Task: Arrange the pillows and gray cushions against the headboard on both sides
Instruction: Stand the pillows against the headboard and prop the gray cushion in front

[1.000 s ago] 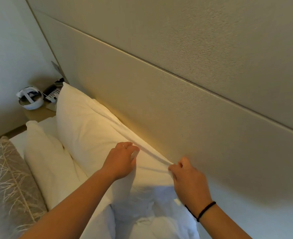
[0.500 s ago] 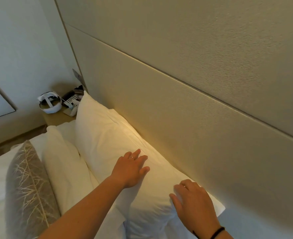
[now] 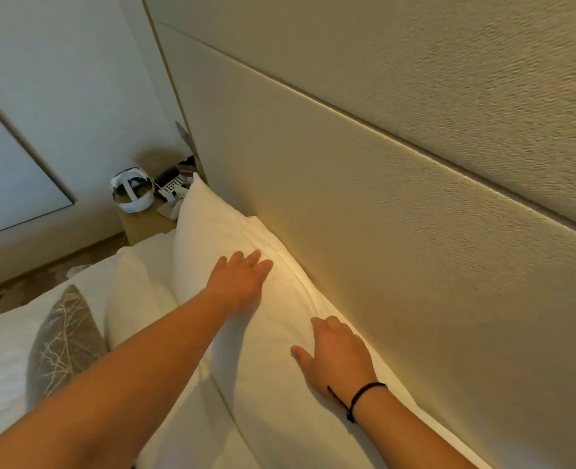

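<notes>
**Both hands flat on the pillow at the headboard**

The large white pillow (image 3: 246, 299) leans with its long upper edge touching the headboard (image 3: 364, 231), which serves as the landmark here. The left hand (image 3: 242, 282) lies on the pillow's face just in front of the headboard, fingers straight and spread, pressing rather than gripping. The right hand (image 3: 337, 357) rests nearer the person along the same top edge, close beside the headboard, palm down with fingers loosely extended and holding nothing. Both forearms reach forward and slightly down, the left stretched farther out.

A second white pillow (image 3: 134, 299) stands one row farther from the headboard, and the gray cushion (image 3: 63, 336) stands beyond that again, farthest from it.

The pillow looks soft, light and easily dented; its cover wrinkles under the palms. It would likely sag if lifted by one corner, so taking it at both ends, or patting it flat-handed, should suit it best. The cushion appears firmer.

A nightstand (image 3: 144, 225) sits at the headboard's far end.
</notes>
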Demonstrator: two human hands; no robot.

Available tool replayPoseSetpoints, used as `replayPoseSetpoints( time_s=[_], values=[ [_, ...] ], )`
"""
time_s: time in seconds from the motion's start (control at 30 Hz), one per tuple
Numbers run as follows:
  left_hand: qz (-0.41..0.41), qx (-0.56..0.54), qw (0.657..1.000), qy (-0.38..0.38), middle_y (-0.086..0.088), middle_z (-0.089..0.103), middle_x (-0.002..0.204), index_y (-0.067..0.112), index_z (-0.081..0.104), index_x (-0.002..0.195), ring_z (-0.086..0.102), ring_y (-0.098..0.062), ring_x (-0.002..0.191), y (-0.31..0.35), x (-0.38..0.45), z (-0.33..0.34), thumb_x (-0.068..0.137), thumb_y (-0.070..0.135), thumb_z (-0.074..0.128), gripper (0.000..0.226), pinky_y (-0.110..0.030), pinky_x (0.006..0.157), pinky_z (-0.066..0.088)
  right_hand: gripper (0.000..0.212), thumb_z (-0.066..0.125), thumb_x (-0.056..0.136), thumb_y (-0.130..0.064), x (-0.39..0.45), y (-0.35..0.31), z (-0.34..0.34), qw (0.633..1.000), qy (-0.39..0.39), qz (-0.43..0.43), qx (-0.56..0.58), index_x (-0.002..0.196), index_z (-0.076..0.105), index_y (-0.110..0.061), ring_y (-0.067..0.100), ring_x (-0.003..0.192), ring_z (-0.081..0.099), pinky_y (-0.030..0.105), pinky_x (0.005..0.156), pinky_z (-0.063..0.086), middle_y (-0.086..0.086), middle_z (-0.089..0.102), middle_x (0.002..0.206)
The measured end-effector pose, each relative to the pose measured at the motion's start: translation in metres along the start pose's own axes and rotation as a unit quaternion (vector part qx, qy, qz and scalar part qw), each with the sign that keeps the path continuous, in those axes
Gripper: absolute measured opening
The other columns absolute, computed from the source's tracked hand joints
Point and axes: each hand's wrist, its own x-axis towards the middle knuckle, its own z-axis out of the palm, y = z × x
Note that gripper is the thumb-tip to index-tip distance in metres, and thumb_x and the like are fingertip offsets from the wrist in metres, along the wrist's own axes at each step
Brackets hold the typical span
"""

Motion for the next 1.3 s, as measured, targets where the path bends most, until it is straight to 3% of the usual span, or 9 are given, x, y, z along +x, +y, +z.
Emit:
replayPoseSetpoints(
  time_s=[0.23, 0.37, 0.53, 0.73, 0.9, 0.97, 1.1, 1.2, 1.3],
  values=[
    [0.038, 0.134, 0.99, 0.013, -0.002, 0.028, 0.157, 0.03, 0.03, 0.145, 0.032, -0.028, 0.135, -0.049, 0.06, 0.004, 0.101, 0.019, 0.036, 0.045, -0.051, 0.108, 0.028, 0.057, 0.04, 0.087, -0.071, 0.006, 0.003, 0.024, 0.999, 0.002, 0.037, -0.015, 0.119, 0.052, -0.024, 0.017, 0.101, 0.051, 0.031, 0.087, 0.043, -0.005, 0.052, 0.11],
    [0.013, 0.095, 0.995, 0.011, 0.0, 0.057, 0.127, 0.021, 0.062, 0.12, 0.044, -0.026, 0.121, -0.064, 0.082, 0.007, 0.1, 0.023, 0.04, 0.03, -0.051, 0.103, 0.019, 0.04, 0.043, 0.089, -0.067, 0.009, 0.007, 0.024, 0.998, -0.025, 0.053, -0.011, 0.088, 0.049, -0.027, 0.014, 0.081, 0.045, 0.029, 0.072, 0.037, -0.009, 0.044, 0.088],
    [0.044, 0.201, 0.978, 0.04, 0.011, 0.067, 0.085, 0.032, 0.069, 0.087, 0.054, -0.015, 0.085, -0.069, 0.079, 0.008, 0.092, 0.032, 0.044, 0.025, -0.035, 0.084, 0.033, 0.036, 0.041, 0.098, -0.049, 0.013, 0.008, 0.026, 0.998, -0.05, 0.048, 0.014, 0.07, 0.032, -0.027, 0.013, 0.071, 0.042, 0.028, 0.064, 0.032, -0.011, 0.036, 0.073],
    [0.077, 0.171, 0.975, 0.119, 0.004, 0.068, 0.094, 0.024, 0.066, 0.098, 0.058, -0.02, 0.088, -0.081, 0.086, -0.017, 0.097, 0.034, 0.044, 0.024, -0.035, 0.071, 0.033, 0.031, 0.042, 0.098, -0.045, 0.003, 0.004, 0.005, 0.998, 0.009, 0.032, 0.049, 0.074, 0.03, -0.028, 0.015, 0.073, 0.045, 0.028, 0.065, 0.029, -0.009, 0.042, 0.077],
    [0.078, 0.101, 0.975, 0.183, -0.003, 0.069, 0.092, 0.018, 0.066, 0.101, 0.058, -0.024, 0.085, -0.086, 0.085, -0.044, 0.095, 0.021, 0.055, 0.014, -0.033, 0.063, 0.034, 0.044, 0.088, 0.061, -0.024, -0.021, 0.002, -0.017, 0.987, 0.155, -0.016, 0.029, 0.058, 0.044, -0.022, 0.02, 0.044, 0.051, 0.023, 0.045, 0.029, -0.005, 0.049, 0.053],
    [0.055, 0.094, 0.979, 0.172, -0.002, 0.07, 0.095, 0.019, 0.066, 0.101, 0.057, -0.025, 0.087, -0.08, 0.08, -0.042, 0.095, 0.021, 0.054, 0.014, -0.035, 0.066, 0.038, 0.041, 0.082, 0.071, -0.029, -0.024, 0.002, -0.014, 0.991, 0.129, -0.014, 0.028, 0.062, 0.042, -0.024, 0.018, 0.049, 0.045, 0.024, 0.049, 0.029, -0.008, 0.045, 0.057],
    [-0.002, 0.074, 0.992, 0.105, -0.001, 0.07, 0.1, 0.022, 0.066, 0.105, 0.058, -0.024, 0.093, -0.071, 0.073, -0.041, 0.1, 0.027, 0.045, 0.022, -0.036, 0.079, 0.041, 0.033, 0.04, 0.098, -0.049, -0.018, 0.004, -0.004, 0.997, 0.058, 0.028, 0.031, 0.073, 0.034, -0.028, 0.012, 0.066, 0.039, 0.029, 0.059, 0.027, -0.01, 0.042, 0.072],
    [0.082, -0.007, 0.995, 0.063, 0.002, 0.069, 0.112, 0.03, 0.065, 0.116, 0.06, -0.022, 0.101, -0.057, 0.069, -0.046, 0.102, 0.036, 0.038, 0.03, -0.039, 0.09, 0.043, 0.044, 0.035, 0.096, -0.057, -0.022, 0.01, -0.007, 0.978, 0.05, 0.084, 0.187, 0.067, 0.041, -0.024, 0.009, 0.058, 0.04, 0.027, 0.052, 0.029, -0.008, 0.047, 0.063],
    [0.176, 0.012, 0.983, -0.051, 0.001, 0.062, 0.129, 0.038, 0.051, 0.133, 0.053, -0.023, 0.117, -0.029, 0.06, -0.051, 0.103, 0.045, 0.026, 0.04, -0.043, 0.1, 0.038, 0.048, 0.032, 0.098, -0.053, -0.03, 0.021, -0.006, 0.94, 0.046, 0.165, 0.294, 0.062, 0.032, -0.021, 0.012, 0.053, 0.031, 0.03, 0.053, 0.027, -0.008, 0.035, 0.055]
  ],
)
